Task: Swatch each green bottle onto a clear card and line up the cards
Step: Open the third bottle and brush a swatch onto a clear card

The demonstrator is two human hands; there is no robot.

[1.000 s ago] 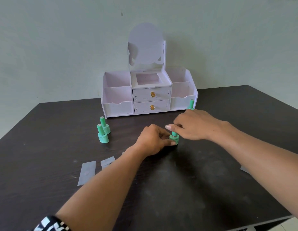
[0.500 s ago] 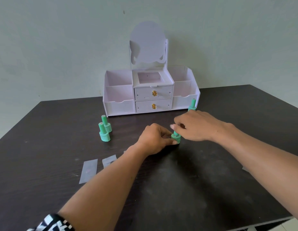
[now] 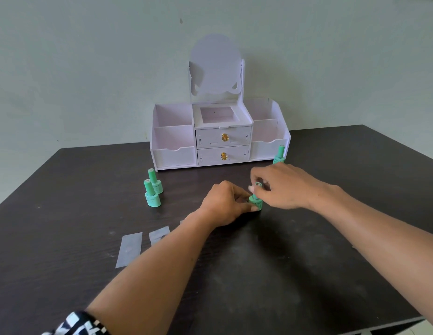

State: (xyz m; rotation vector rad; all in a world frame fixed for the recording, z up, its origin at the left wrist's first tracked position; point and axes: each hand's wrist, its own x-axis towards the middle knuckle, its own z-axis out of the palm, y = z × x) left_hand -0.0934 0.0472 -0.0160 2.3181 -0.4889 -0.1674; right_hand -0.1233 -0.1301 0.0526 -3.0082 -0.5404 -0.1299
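One small green bottle looks mid-uncapping: your left fingers pinch its base, right fingers grip the cap; twist off next.

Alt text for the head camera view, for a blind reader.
On a dark table, the left hand grips the base of a green polish bottle while the right hand pinches its cap. Three more green bottles, clear cards and a white drawer organiser sit nearby.

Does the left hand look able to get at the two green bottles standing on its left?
Probably yes: only bare table lies between the left hand and the two green bottles. It grips the base of the middle bottle, though, so it must let go first.
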